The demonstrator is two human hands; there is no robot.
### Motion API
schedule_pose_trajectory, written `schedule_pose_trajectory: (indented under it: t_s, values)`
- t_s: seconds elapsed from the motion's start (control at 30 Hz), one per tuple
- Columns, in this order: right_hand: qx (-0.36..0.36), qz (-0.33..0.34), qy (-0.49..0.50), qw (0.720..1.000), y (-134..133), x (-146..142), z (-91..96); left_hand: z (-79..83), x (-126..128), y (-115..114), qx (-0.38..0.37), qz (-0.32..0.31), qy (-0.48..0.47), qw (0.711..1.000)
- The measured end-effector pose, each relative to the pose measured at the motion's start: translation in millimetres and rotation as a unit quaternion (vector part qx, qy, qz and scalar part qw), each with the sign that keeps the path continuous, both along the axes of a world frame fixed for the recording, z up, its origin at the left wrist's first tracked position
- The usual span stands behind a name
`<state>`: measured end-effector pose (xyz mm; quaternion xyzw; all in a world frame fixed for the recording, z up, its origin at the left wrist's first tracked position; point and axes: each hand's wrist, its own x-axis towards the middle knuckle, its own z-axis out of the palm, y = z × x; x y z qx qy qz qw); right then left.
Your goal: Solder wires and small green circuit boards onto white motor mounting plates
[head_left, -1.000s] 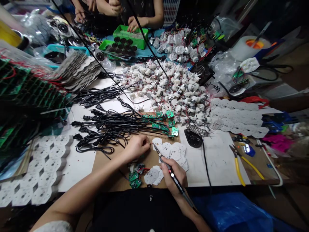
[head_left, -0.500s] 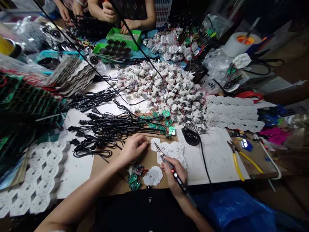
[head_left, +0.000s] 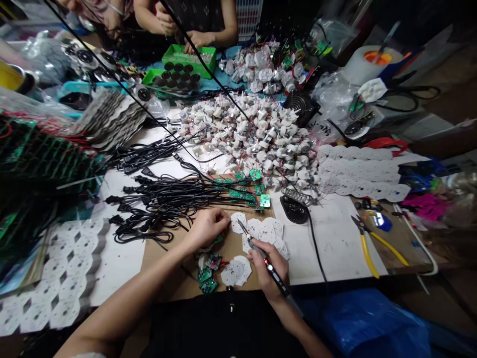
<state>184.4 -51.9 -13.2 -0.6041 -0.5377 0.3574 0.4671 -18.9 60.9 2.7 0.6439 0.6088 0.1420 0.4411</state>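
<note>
My right hand [head_left: 269,266] grips a black soldering iron [head_left: 261,251] like a pen, its tip resting on a small white octagonal board [head_left: 238,222] on the brown cardboard. My left hand [head_left: 206,226] is closed in a pinch at the left edge of that board, holding something too small to make out. More white boards [head_left: 269,233] lie under the iron. Small green circuit boards [head_left: 207,278] with red wires lie just below my left hand.
Black power cords [head_left: 160,199] spread to the left, a heap of small white motors [head_left: 261,136] lies beyond. A black iron stand [head_left: 296,209] and yellow-handled pliers [head_left: 367,248] sit right. White panel sheets [head_left: 59,268] lie at left. Another person's hands [head_left: 196,39] work at green trays [head_left: 194,54].
The view has shifted slightly down. My hands stay at the white board, with the iron tip and left pinch barely moved. The far person's hands have shifted.
</note>
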Motion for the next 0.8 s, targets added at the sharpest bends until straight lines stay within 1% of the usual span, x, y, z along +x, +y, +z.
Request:
schedule_pose_trajectory:
  t_s: [0.1, 0.33, 0.57, 0.73, 0.8]
  values:
    - [0.008, 0.006, -0.005, 1.0, 1, 1, -3.2, 3.1, 3, 4, 0.002, -0.013, 0.021, 1.0]
    - [0.062, 0.04, -0.043, 0.996, 5, 2, -11.6, 6.5, 5, 5, 0.019, -0.018, 0.032, 0.999]
    - [0.085, 0.05, -0.065, 0.993, 10, 0, -6.4, 5.1, 6, 6, 0.032, -0.028, 0.039, 0.998]
    - [0.066, 0.067, -0.075, 0.993, 10, -1, -0.3, 3.6, 7, 6, 0.039, -0.03, 0.055, 0.997]
    - [0.069, 0.07, -0.076, 0.992, 10, -2, 1.1, 4.0, 7, 6, 0.039, -0.029, 0.055, 0.997]
